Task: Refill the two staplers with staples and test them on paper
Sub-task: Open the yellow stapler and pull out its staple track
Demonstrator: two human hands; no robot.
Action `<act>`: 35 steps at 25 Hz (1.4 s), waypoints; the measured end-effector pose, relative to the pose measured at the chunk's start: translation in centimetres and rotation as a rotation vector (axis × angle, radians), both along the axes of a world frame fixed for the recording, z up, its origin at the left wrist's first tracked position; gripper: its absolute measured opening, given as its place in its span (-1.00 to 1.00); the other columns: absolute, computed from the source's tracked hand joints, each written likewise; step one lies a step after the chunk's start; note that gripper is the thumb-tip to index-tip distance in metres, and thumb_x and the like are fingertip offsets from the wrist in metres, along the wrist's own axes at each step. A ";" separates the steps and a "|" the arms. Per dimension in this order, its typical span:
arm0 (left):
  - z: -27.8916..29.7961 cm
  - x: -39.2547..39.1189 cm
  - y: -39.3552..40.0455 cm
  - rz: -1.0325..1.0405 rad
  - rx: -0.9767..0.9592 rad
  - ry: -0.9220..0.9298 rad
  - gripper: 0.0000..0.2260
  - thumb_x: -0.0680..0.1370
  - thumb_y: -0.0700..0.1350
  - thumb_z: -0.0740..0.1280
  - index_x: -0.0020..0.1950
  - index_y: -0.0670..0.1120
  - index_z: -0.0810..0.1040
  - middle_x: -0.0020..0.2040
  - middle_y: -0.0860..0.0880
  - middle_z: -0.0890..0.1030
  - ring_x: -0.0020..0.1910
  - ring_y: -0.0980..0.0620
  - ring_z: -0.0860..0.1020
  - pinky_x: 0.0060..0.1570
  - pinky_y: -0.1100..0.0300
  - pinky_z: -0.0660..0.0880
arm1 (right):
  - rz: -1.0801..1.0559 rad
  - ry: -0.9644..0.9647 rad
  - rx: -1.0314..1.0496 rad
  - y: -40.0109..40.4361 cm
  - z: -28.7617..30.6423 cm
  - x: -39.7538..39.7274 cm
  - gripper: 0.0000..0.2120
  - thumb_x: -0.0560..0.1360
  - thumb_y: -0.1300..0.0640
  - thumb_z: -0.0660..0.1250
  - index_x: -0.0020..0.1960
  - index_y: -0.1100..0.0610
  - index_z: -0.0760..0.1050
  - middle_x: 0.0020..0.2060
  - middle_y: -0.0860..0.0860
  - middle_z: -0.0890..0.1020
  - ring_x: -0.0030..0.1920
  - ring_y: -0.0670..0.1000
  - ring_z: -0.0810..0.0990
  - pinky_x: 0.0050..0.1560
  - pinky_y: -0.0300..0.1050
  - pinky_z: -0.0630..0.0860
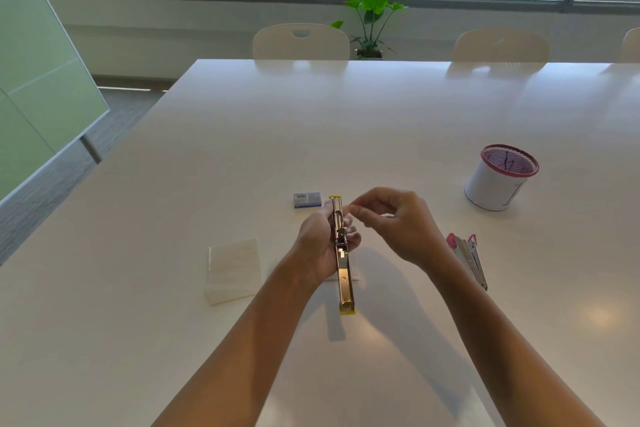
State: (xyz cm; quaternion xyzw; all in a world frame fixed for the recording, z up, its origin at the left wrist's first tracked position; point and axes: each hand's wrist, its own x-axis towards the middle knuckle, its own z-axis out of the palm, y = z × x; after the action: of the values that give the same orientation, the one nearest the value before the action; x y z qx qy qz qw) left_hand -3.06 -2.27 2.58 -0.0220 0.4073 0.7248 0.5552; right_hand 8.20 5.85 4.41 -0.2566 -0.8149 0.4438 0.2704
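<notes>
The left hand (320, 246) grips the yellow stapler (341, 253) at its hinge, fingers curled round the metal body, and holds it above the desk (346, 114) swung fully open into one long strip. This presumably exposes the staple channel for loading. The right hand (394, 222) hovers just right of the stapler's far half, thumb and forefinger drawn together in a pinch; whether a strip of staples sits between them is too small to tell. The refill of this stapler appears to be in hand, not finished.

Just beyond the stapler's far end, slightly left, lies the staple box (307, 200), close enough for the right hand to reach. Left of the stapler a folded paper (234, 269) lies flat on the desk, likely kept for the test. A second white sheet shows under the stapler. Well to the right lies the pink stapler (469, 258), also opened, untouched. Farther right and beyond it stands a mesh pen cup (500, 178).
</notes>
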 end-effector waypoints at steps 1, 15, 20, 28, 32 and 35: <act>0.0 0.1 0.0 -0.006 -0.009 0.012 -0.67 0.72 -0.02 0.07 -0.11 -0.18 0.43 -0.40 -0.05 0.36 -0.43 0.08 0.26 -0.46 0.27 0.32 | -0.005 -0.019 0.001 -0.1 0.0 -0.1 -0.95 0.46 0.10 0.51 -0.08 0.04 0.68 -0.25 -0.12 0.72 -0.23 -0.22 0.68 -0.22 -0.44 0.48; 0.0 0.7 -0.2 -0.124 -0.025 0.186 -0.66 0.72 0.01 0.08 -0.10 -0.13 0.48 -0.36 -0.04 0.43 -0.50 0.09 0.37 -0.51 0.24 0.35 | -0.074 -0.170 -0.003 -0.5 0.8 -0.5 -0.79 0.31 0.14 0.58 -0.15 0.01 0.58 -0.26 -0.09 0.69 -0.31 -0.15 0.69 -0.33 -0.31 0.53; 0.2 0.7 -0.4 -0.117 0.022 0.222 -0.58 0.72 0.04 0.07 -0.13 -0.14 0.57 -0.36 -0.03 0.52 -0.48 0.09 0.55 -0.47 0.28 0.49 | -0.110 -0.136 0.133 -1.8 1.0 0.1 -0.79 0.33 0.14 0.56 -0.17 -0.03 0.55 -0.30 -0.11 0.66 -0.34 -0.24 0.66 -0.42 -0.41 0.47; 0.8 0.9 -0.8 -0.131 0.172 0.248 -0.54 0.72 0.05 0.01 0.22 -0.18 0.61 0.02 -0.12 0.68 -0.03 -0.02 0.72 -0.19 0.23 0.63 | -0.146 -0.041 0.229 -3.4 1.4 0.4 -0.74 0.34 0.16 0.55 -0.20 -0.10 0.50 -0.31 -0.18 0.64 -0.30 -0.25 0.65 -0.38 -0.40 0.51; 1.0 0.7 -0.9 -0.116 0.189 0.258 -0.54 0.71 0.06 0.04 0.37 -0.21 0.53 0.03 -0.09 0.72 0.01 -0.01 0.71 -0.18 0.20 0.63 | -0.142 -0.002 0.254 -3.8 1.5 0.5 -0.70 0.36 0.17 0.55 -0.21 -0.16 0.48 -0.33 -0.22 0.63 -0.26 -0.27 0.63 -0.35 -0.47 0.46; 0.9 0.7 -1.1 -0.106 0.220 0.271 -0.54 0.72 0.06 0.03 0.41 -0.22 0.48 0.05 -0.09 0.72 0.03 -0.01 0.71 -0.16 0.18 0.64 | -0.134 0.032 0.255 -4.0 1.4 0.6 -0.72 0.36 0.19 0.54 -0.20 -0.14 0.51 -0.34 -0.21 0.64 -0.26 -0.26 0.63 -0.34 -0.48 0.46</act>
State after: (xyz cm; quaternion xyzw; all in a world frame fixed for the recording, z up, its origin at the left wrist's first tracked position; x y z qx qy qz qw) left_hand -2.34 -3.41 3.44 0.1584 0.3974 0.7310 0.5317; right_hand 8.81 1.80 5.86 -0.2670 -0.8413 0.3216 0.3427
